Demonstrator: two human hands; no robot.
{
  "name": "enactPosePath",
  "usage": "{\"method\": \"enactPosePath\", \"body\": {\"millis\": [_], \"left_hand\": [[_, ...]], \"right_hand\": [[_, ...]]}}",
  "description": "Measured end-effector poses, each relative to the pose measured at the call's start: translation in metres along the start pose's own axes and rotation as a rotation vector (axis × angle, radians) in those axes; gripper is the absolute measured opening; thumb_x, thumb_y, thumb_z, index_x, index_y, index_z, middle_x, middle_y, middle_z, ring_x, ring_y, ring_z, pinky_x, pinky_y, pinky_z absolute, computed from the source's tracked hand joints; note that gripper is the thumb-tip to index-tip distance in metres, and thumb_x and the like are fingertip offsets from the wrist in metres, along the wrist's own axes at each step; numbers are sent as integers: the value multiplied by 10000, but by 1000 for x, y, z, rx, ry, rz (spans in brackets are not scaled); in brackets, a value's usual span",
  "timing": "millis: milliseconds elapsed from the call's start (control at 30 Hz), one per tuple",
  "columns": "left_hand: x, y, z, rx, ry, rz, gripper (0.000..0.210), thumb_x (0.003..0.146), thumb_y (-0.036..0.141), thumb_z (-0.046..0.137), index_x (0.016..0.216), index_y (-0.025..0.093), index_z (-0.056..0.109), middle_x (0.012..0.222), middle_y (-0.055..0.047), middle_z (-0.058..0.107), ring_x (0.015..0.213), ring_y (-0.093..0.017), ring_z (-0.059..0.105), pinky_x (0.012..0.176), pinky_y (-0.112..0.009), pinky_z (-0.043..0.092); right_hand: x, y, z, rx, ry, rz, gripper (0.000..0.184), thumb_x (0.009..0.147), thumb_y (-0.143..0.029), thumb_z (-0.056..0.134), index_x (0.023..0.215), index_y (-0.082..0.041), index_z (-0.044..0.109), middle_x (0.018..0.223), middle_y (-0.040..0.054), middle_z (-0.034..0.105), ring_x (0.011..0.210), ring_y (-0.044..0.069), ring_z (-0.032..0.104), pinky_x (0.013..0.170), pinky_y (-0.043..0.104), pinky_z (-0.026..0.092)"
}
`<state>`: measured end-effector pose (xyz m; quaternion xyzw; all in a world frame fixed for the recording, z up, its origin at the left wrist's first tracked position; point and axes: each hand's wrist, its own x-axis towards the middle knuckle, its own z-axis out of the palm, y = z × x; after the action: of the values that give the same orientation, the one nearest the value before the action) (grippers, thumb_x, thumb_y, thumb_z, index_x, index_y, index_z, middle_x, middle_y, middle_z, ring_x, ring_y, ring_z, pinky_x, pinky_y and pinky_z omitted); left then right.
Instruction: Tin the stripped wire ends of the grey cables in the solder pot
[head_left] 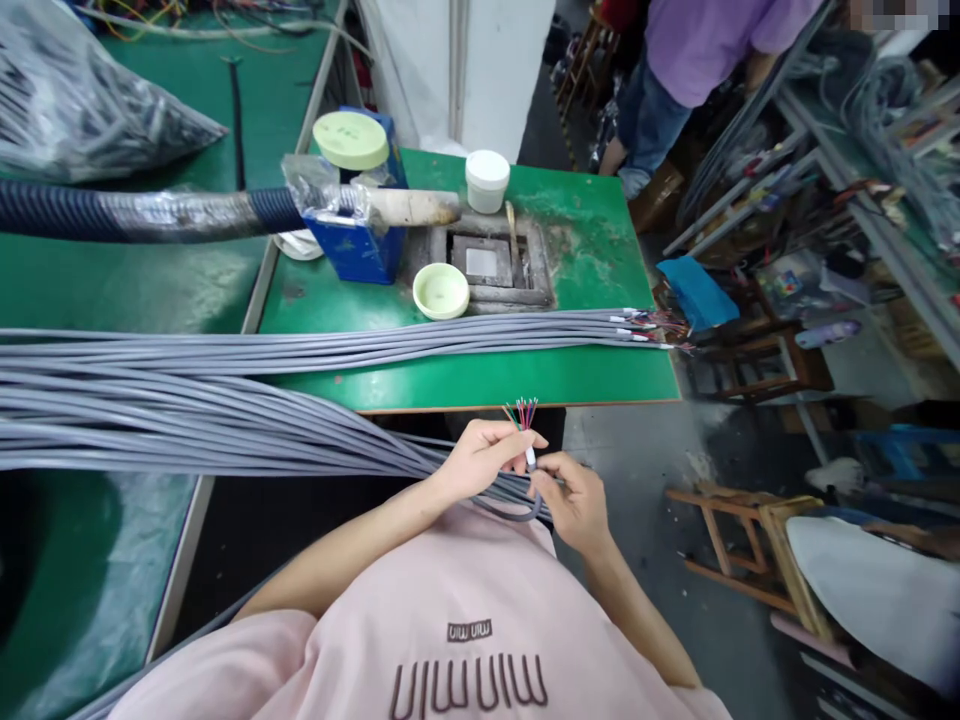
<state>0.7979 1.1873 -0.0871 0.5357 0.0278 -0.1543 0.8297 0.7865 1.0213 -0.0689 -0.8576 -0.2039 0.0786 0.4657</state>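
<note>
Close to my body, in front of the bench edge, both hands are closed on the end of one grey cable [532, 462]. My left hand [491, 450] pinches it near the white sleeve, just below the fanned coloured wires [523, 412], which point up and away from me. Lower down, the fingers of my right hand [574, 500] grip the grey jacket, and the cable bends beneath them. A thick bundle of grey cables [300, 425] runs in from the left and passes behind my left hand. Another row of cables [420, 342] lies along the bench, its stripped ends at the right.
On the green bench [592, 225] are a solder pot [487, 262] set into the top, a pale green dish [441, 291], a white tub [487, 181] and a blue box [360, 245]. A duct hose [195, 215] crosses from the left. Wooden stools [750, 545] stand at right; a person [697, 60] is beyond.
</note>
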Motion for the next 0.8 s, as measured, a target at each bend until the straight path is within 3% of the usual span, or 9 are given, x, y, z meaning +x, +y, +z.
{"method": "enactPosePath", "body": {"millis": [167,533,800], "left_hand": [[0,-5,14,98,-85,-8,482,768,513,620,494,118,585,601,-40,636,487,-56,457,461,-190,341],[-4,-2,28,64,-205,-95,460,759,539,613,583,115,621,496,-1,539,464,-62,444,454,-190,337],[-3,-1,23,21,-185,-116,435,765,502,626,577,109,634,489,3,536,445,-58,443,453,-194,343]], "right_hand": [[-23,6,-5,7,38,46,131,890,-237,499,786,-196,567,621,-31,647,548,95,583,570,199,436],[-41,-4,-7,38,99,76,149,892,-259,493,786,-193,574,629,-22,652,546,102,584,579,216,451],[-35,-6,-7,60,72,93,161,890,-279,502,779,-191,579,629,-20,652,542,104,593,573,218,452]]}}
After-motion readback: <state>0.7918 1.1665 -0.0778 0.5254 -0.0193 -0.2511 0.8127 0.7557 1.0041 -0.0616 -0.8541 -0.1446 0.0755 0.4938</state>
